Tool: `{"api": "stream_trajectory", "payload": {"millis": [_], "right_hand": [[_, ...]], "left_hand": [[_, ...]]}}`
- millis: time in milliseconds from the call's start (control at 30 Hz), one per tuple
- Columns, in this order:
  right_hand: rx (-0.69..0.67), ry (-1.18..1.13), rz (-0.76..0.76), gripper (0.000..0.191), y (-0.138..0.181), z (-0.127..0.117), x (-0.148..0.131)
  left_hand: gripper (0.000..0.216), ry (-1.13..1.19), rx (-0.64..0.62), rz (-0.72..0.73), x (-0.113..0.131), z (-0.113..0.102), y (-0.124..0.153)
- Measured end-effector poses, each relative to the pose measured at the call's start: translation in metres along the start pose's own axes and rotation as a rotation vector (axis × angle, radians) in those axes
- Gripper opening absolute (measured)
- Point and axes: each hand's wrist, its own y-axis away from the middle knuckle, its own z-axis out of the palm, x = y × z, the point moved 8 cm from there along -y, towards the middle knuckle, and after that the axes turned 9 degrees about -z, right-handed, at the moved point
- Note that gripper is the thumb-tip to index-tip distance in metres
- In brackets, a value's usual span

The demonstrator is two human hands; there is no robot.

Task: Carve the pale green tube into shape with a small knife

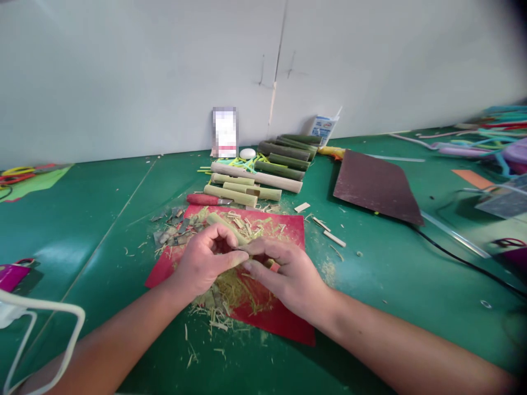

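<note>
Both my hands meet over a red mat (pixel 288 225) strewn with pale shavings (pixel 224 291). My left hand (pixel 203 263) is curled round a peeled pale-green bamboo stick (pixel 224 225) that points away from me. My right hand (pixel 284 271) pinches something small and thin at the stick's near end; I cannot make out what it is. Its fingertips touch those of the left hand.
Behind the mat lie several peeled sticks (pixel 242 192), dark green bamboo pieces (pixel 288 156) and a red-handled knife (pixel 206 199). A brown sheet (pixel 376 186) lies to the right, with a black cable (pixel 465 260) beside it. Coloured strips are heaped far right (pixel 494 137); a white cord (pixel 45 323) is near left.
</note>
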Motion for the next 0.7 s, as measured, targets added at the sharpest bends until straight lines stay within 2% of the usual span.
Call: {"api": "stream_trajectory", "payload": {"millis": [267, 333, 433, 533, 700], "right_hand": [[0.022, -0.178, 0.102, 0.012, 0.0, 0.0, 0.006], [0.056, -0.183, 0.128, 0.01, 0.001, -0.002, 0.009], [0.084, -0.14, 0.165, 0.009, 0.003, -0.004, 0.014], [0.117, -0.128, 0.187, 0.013, 0.004, -0.005, 0.017], [0.163, -0.087, 0.162, 0.031, 0.004, -0.009, 0.017]], "left_hand": [[0.018, 0.063, -0.146, -0.077, -0.008, 0.007, 0.0], [0.018, 0.039, -0.127, -0.031, -0.006, 0.006, 0.001], [0.017, -0.041, -0.031, 0.05, 0.0, 0.0, 0.003], [0.016, -0.129, 0.042, 0.067, 0.002, -0.003, 0.006], [0.019, -0.124, 0.0, -0.005, -0.004, 0.003, 0.005]]}}
